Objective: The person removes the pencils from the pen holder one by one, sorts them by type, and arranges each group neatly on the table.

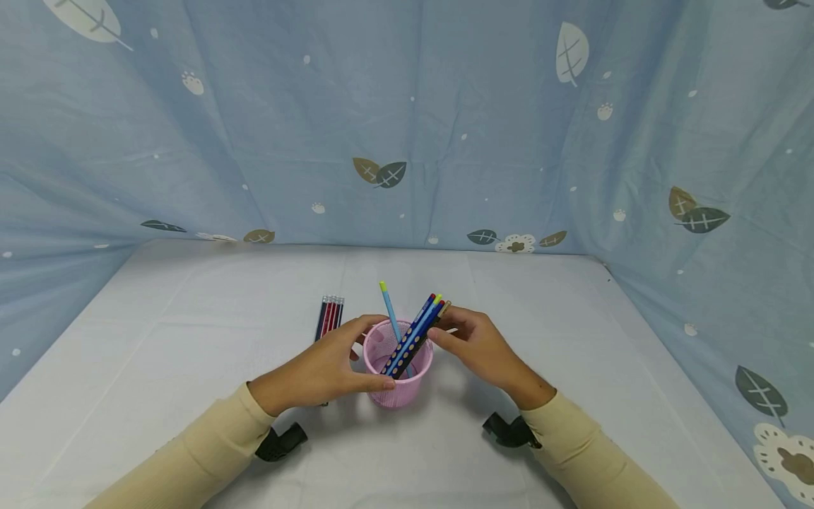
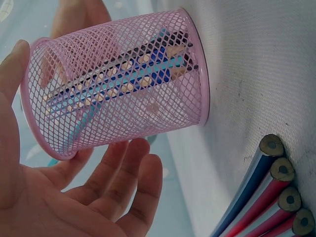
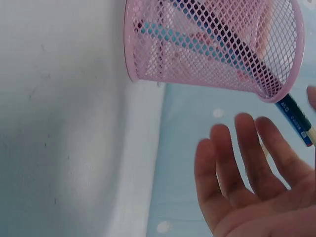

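A pink mesh pencil cup (image 1: 396, 396) stands upright on the table. My left hand (image 1: 318, 371) holds it from the left, thumb along the near rim and fingers round the far side. Inside, a bundle of blue, light-blue and black pencils (image 1: 416, 336), some dotted, leans right over the rim. One light-blue pencil with a yellow end (image 1: 389, 304) tilts the other way. My right hand (image 1: 473, 346) is at the bundle's upper ends, thumb overlapping them in the head view. Its fingers (image 3: 251, 153) are spread loosely beside the rim in the right wrist view.
Several striped pencils (image 1: 329, 313), dark blue and red, lie side by side on the white-covered table (image 1: 191, 367) to the left of the cup, partly hidden by my left hand. A blue leaf-patterned curtain (image 1: 407, 106) hangs behind the table and along its sides.
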`<state>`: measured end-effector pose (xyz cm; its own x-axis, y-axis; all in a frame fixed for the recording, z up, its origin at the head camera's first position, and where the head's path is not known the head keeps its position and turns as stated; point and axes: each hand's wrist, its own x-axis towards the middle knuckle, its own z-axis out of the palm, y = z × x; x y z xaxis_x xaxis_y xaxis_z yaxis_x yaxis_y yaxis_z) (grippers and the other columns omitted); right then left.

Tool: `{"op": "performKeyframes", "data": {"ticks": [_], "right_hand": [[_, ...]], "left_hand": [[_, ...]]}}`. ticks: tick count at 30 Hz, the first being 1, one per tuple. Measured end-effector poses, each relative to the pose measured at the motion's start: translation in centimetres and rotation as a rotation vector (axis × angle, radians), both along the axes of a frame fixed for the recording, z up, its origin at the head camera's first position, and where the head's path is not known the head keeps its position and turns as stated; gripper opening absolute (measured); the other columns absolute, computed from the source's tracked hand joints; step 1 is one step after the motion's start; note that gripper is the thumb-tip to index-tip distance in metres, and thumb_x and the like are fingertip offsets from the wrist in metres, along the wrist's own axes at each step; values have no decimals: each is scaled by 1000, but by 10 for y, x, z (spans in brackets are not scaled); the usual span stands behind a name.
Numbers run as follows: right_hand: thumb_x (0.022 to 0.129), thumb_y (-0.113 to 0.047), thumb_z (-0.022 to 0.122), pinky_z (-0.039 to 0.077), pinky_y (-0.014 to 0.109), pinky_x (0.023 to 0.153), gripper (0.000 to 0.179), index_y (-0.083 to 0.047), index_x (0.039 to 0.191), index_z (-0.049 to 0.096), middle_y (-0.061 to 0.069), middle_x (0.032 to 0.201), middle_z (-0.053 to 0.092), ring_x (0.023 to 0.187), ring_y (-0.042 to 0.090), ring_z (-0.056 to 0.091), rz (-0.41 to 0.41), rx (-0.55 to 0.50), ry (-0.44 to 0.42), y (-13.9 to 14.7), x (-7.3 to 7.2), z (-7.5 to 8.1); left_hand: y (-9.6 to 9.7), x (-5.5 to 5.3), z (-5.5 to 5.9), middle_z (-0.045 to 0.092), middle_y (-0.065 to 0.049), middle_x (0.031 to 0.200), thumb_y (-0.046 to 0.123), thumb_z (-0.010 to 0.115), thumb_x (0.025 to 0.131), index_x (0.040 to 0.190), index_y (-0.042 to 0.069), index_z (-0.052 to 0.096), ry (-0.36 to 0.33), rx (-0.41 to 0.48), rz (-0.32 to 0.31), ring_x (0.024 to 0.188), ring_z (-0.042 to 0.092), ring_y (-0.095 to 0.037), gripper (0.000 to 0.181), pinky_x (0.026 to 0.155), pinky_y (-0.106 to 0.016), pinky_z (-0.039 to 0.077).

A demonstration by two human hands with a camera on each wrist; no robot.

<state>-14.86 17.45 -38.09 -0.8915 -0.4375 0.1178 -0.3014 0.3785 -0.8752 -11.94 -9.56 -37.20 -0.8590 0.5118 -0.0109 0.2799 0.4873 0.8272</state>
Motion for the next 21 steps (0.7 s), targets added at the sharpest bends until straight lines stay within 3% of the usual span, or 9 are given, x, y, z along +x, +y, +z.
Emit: {"op": "performKeyframes", "data": {"ticks": [4, 10, 21], "right_hand": [[97, -31, 67, 56, 36, 87, 26, -11, 112, 71, 7, 105, 72, 98, 24, 66, -59, -25, 12, -2, 1, 1], [95, -28, 69, 57, 31, 83, 20, -9, 99, 72, 8, 102, 71, 93, 21, 65, -87, -53, 26, -3, 1, 1], [95, -25, 69, 55, 27, 73, 17, -8, 95, 71, 9, 98, 70, 84, 30, 64, -76, -65, 32, -2, 3, 0]], "left_hand": [[0, 0, 0, 52, 7, 139, 49, 84, 77, 151, 21, 37, -4, 13, -5, 117, 57, -21, 92, 95, -39, 51], [0, 1, -1, 52, 7, 139, 49, 84, 77, 150, 21, 38, 8, 21, -13, 117, 57, -20, 91, 95, -39, 50], [0, 1, -1, 51, 7, 141, 50, 84, 77, 151, 21, 37, 6, 6, -2, 117, 57, -20, 92, 95, -39, 51]]}}
